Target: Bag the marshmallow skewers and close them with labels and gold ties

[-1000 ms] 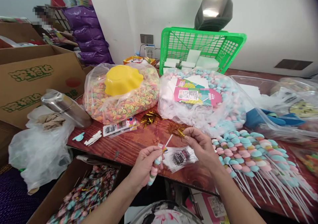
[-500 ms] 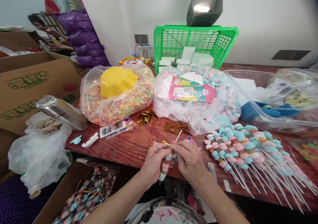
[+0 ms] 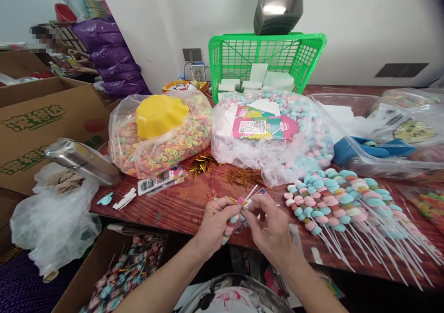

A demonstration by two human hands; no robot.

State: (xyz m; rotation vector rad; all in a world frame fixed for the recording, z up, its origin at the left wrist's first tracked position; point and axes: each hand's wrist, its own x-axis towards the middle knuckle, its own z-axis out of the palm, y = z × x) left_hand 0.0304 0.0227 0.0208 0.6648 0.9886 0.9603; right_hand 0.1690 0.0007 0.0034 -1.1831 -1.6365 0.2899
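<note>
My left hand (image 3: 215, 222) is closed around a wrapped marshmallow skewer (image 3: 229, 229), its pink, blue and white pieces hanging below the fingers. The skewer's white stick (image 3: 251, 192) points up and to the right between my hands. A thin gold twist tie (image 3: 233, 199) lies across the wrapper's neck, by my left fingertips. With thumb and finger pinched, my right hand (image 3: 272, 227) grips at the tie's other end; the exact contact is partly hidden. Loose gold twist ties (image 3: 201, 164) lie beyond my hands, and unwrapped marshmallow skewers (image 3: 340, 202) are piled at right.
Behind stand a bag of ring candies (image 3: 163, 146), a bag of marshmallows (image 3: 312, 132) and a green basket (image 3: 267, 40). A steel flask (image 3: 83, 162) leans at left. Below the table edge, a carton (image 3: 74, 276) holds finished skewers. Another person (image 3: 65, 58) sits far left.
The gold tie has shifted across the wrapper's neck, and my right fingers have moved in the pinch. The skewer's lower end has drawn up behind my left hand. The view has shifted slightly.
</note>
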